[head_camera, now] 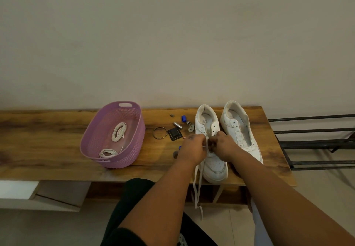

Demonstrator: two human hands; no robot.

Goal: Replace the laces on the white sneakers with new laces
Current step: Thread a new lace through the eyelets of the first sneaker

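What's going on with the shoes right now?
Both hands, left and right, pinch the lace on the left sneaker. Right sneaker laceless. Two laces wait in the basket. Nothing blocking.

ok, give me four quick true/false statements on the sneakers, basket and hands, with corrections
1. Both hands, left hand and right hand, work at the left sneaker. True.
2. The right sneaker is fully laced. False: its eyelets show bare, no lace in them.
3. The purple basket holds two coiled lace bundles. True.
4. The basket stands between the two sneakers. False: it stands apart, to their left on the wooden bench.
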